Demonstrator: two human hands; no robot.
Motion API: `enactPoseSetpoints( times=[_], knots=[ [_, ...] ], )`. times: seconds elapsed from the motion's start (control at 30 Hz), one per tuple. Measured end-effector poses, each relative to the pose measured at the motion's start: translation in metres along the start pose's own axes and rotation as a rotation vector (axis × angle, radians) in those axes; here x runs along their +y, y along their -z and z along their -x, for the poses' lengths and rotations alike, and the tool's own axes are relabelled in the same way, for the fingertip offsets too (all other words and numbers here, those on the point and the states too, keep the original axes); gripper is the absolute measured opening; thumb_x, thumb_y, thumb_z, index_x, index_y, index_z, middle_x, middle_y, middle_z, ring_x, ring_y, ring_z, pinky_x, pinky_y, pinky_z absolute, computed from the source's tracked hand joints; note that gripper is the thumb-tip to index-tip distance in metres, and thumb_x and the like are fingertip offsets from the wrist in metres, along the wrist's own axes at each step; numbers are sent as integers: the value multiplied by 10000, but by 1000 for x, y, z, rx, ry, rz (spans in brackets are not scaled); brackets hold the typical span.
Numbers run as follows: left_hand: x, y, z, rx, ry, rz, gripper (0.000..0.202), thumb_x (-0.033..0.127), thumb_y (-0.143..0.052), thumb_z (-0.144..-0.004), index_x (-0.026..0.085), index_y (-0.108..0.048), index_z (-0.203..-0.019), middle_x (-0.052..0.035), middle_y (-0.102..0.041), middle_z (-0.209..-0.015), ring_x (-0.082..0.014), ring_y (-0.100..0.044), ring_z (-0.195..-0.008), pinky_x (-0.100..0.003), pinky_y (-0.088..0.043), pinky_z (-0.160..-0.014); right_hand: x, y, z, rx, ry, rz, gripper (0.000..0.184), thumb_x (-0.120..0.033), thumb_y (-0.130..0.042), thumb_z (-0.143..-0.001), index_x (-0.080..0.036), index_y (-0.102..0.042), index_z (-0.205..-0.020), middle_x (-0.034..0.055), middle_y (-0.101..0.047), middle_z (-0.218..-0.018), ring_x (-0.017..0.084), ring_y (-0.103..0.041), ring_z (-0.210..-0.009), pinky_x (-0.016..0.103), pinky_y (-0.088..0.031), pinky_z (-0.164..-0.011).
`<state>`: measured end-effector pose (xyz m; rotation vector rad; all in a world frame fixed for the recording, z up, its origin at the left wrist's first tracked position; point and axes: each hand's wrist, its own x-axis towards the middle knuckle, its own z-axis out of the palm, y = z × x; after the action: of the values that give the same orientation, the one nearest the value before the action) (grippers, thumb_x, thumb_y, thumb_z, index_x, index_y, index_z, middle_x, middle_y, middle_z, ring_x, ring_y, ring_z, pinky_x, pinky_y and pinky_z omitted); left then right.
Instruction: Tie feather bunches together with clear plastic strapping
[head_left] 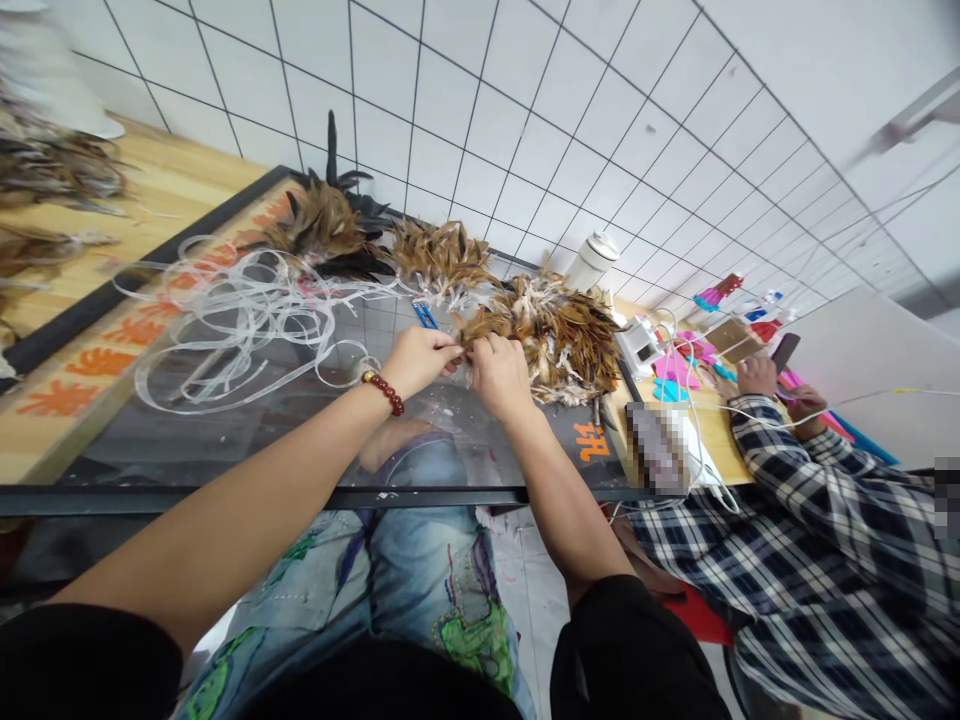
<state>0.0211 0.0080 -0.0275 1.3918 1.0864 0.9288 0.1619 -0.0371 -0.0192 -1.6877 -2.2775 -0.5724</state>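
Note:
Over the glass-topped table, my left hand (418, 362) and my right hand (500, 374) meet with fingers pinched closed. A small tuft of brown feathers (484, 325) rises from the fingers of my right hand. What the fingertips of my left hand pinch is too small to make out. Loops of translucent white ribbon (255, 310) lie to the left, one curl reaching close to my left wrist. Just beyond my hands is a small blue tool (425, 314). A large heap of brown feathers (574, 335) lies to the right of my right hand.
More brown feather piles (439, 255) and a dark-tipped bunch (322, 225) line the tiled wall. A white lidded cup (592, 260) stands behind the heap. A power strip (697, 455) and cables lie on the right. Beside me, a person in a plaid shirt (802, 520) handles something near coloured pieces.

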Motion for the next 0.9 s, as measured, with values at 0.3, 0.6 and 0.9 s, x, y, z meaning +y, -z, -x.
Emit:
enactPoseSetpoints(
  times=[0.3, 0.6, 0.9],
  knots=[
    [2, 0, 2, -20, 35, 36, 171, 155, -650, -726, 124, -618, -560, -4, -600, -498, -94, -550, -453, -217, -467, -501, 15, -1, 0, 171, -186, -248, 231, -201, -393, -917, -169, -581, -1047, 90, -624, -988, 203, -547, -928, 308, -359, -796],
    [15, 4, 8, 110, 161, 477, 116, 129, -634, -782, 77, -623, -679, -41, -624, -576, -80, -564, -473, -219, -478, -529, 15, 4, 6, -94, -327, -371, 208, -413, -631, -763, -212, -676, -734, 16, -631, -735, 156, -560, -688, 267, -355, -639],
    [17, 6, 7, 104, 197, 561, 126, 95, -595, -809, 74, -619, -687, -50, -630, -599, -76, -570, -498, -207, -479, -541, 27, -7, 2, -165, -610, -1226, 220, -380, -671, -635, -183, -574, -643, -36, -571, -564, 85, -451, -501, 218, -338, -526]
  ],
)
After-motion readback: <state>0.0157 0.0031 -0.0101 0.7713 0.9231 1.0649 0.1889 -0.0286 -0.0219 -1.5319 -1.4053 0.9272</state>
